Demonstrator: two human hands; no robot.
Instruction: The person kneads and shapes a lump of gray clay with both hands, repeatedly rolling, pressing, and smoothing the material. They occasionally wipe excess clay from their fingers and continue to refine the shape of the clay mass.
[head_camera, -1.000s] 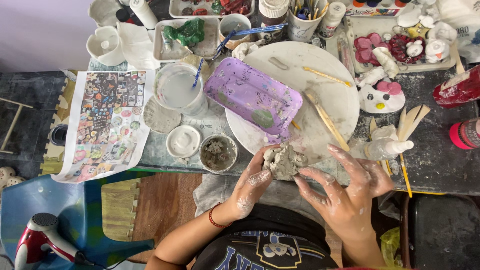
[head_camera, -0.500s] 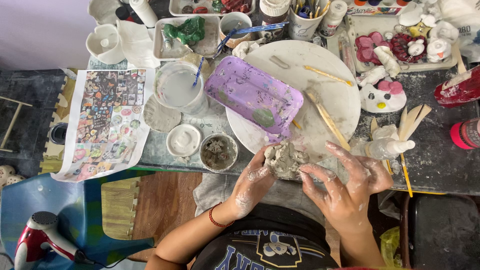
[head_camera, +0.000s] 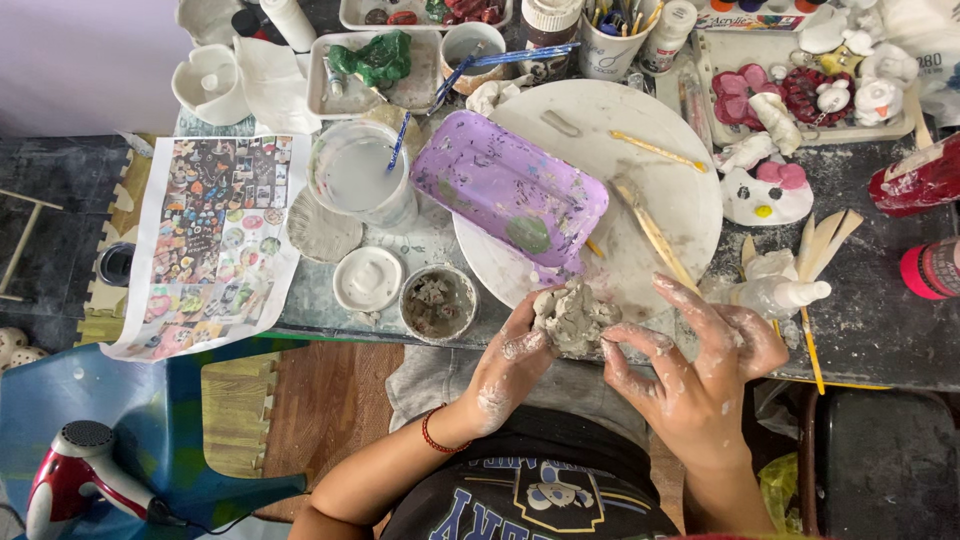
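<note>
Head view: left hand (head_camera: 515, 365) cups a grey clay lump (head_camera: 573, 317) at the worktop's (head_camera: 880, 330) near edge, fingers closed around it. Right hand (head_camera: 700, 365), fingers spread, seems to touch its side, beside the white round board (head_camera: 690, 190).

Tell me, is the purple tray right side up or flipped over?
Flipped over: the purple tray shows its paint-smeared underside, lying on the white round board.
</note>
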